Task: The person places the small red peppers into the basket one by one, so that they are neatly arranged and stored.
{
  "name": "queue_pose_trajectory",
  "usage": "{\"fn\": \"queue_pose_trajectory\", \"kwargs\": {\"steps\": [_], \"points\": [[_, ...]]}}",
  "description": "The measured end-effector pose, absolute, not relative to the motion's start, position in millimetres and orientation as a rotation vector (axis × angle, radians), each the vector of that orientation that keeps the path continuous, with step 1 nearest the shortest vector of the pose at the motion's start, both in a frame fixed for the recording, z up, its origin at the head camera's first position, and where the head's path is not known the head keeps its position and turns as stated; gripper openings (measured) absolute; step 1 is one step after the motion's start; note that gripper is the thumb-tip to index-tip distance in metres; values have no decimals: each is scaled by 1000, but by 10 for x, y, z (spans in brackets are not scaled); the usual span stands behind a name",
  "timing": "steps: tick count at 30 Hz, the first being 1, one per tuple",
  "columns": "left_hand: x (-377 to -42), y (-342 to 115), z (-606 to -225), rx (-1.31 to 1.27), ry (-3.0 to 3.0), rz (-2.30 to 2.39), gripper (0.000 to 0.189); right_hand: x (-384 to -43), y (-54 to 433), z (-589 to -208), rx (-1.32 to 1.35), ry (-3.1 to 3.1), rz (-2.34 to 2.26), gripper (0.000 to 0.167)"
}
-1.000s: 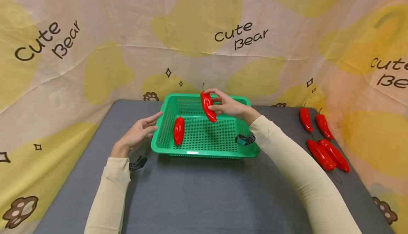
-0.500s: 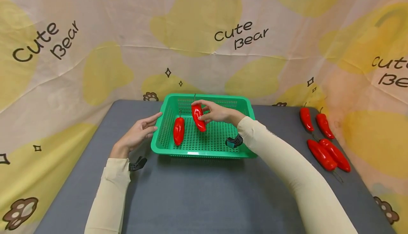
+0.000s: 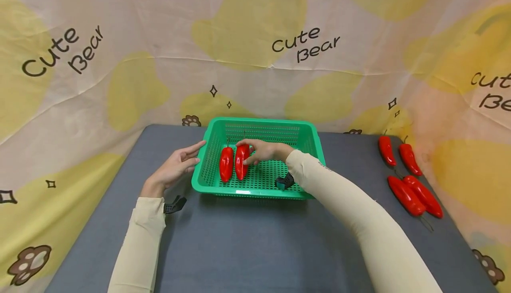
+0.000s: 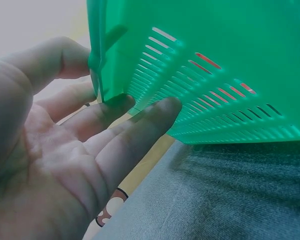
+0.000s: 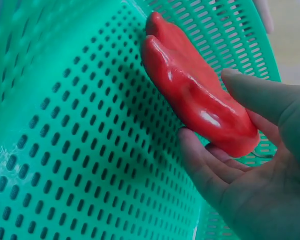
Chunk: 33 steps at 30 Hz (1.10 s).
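Inside the green plastic basket (image 3: 255,193), my right hand (image 3: 266,150) pinches a red chili pepper (image 3: 240,169) between thumb and fingers, low over the basket's floor. Whether its tip rests on the floor is hard to tell. Just left of it lies another red pepper (image 3: 226,164), stem pointing away. The right wrist view has the held pepper (image 5: 202,107) in front, partly covering the other pepper (image 5: 176,37). At the basket's left side, my left hand (image 3: 174,167) touches the rim and outer wall with nearly straight fingers (image 4: 134,150).
On the grey table (image 3: 247,244), several red peppers lie at the right edge: two at the back, one (image 3: 386,151) beside another (image 3: 410,159), and an overlapping pair (image 3: 406,195) nearer. A patterned cloth (image 3: 255,62) hangs behind and around the table.
My right hand has moved left and down into the basket with the pepper, which now hangs beside the other one. The left hand has stayed at the basket's side.
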State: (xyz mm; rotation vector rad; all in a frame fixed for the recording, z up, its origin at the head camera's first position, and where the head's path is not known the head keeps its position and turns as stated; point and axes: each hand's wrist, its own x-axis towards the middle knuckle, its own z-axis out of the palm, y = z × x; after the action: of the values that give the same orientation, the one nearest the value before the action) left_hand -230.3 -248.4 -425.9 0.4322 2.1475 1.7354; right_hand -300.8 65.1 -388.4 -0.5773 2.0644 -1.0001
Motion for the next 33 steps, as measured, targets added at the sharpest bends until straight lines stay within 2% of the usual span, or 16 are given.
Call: {"fn": "queue_pose_trajectory", "kwargs": {"steps": [24, 33], "points": [[-2318, -2469, -4252, 404, 2140, 1755, 61, -3026, 587, -3837, -504, 1951, -897, 70], [-2303, -2468, -4239, 409, 2134, 1745, 62, -3060, 556, -3834, -461, 1834, -940, 66]]}}
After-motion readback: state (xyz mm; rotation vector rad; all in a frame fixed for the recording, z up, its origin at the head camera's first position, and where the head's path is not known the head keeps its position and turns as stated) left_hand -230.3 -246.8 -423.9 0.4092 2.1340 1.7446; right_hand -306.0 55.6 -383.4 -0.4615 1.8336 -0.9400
